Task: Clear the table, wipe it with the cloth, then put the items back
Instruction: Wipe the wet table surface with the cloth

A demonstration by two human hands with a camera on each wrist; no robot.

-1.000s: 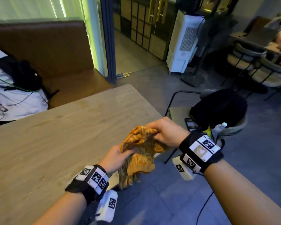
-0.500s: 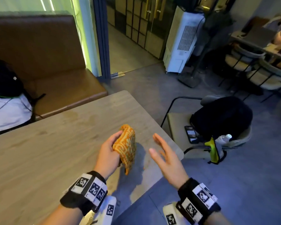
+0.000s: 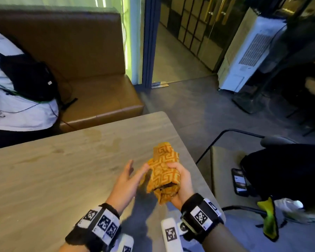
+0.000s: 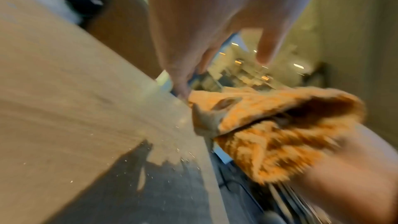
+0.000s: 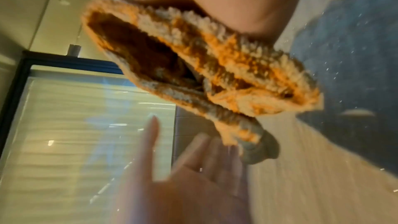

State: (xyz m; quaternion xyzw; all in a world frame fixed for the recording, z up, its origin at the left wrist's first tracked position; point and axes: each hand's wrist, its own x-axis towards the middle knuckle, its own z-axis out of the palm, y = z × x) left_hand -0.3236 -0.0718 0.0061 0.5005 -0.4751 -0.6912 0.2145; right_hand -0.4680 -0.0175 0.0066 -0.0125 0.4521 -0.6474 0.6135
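Observation:
A folded orange patterned cloth (image 3: 164, 168) is held just above the right end of the wooden table (image 3: 62, 179). My right hand (image 3: 183, 180) grips it from the right side, fingers curled over its top. My left hand (image 3: 129, 177) is flat with straight fingers, and its fingertips (image 3: 145, 167) touch the cloth's left edge. The left wrist view shows the cloth (image 4: 280, 125) below my straight fingers (image 4: 181, 84), blurred. In the right wrist view the cloth (image 5: 215, 74) hangs under my right palm, with my left hand (image 5: 183, 168) below it.
A chair (image 3: 224, 171) at the table's right end carries a black bag (image 3: 287, 168), a phone (image 3: 239, 181), a bottle and a yellow-green item (image 3: 270, 219). A brown bench (image 3: 91, 73) with a seated person in white lies beyond the table. A white air cooler (image 3: 247, 53) stands far right.
The cloth went from both hands to the left hand alone, then into the right hand. My left hand has let go and now lies flat against its left edge.

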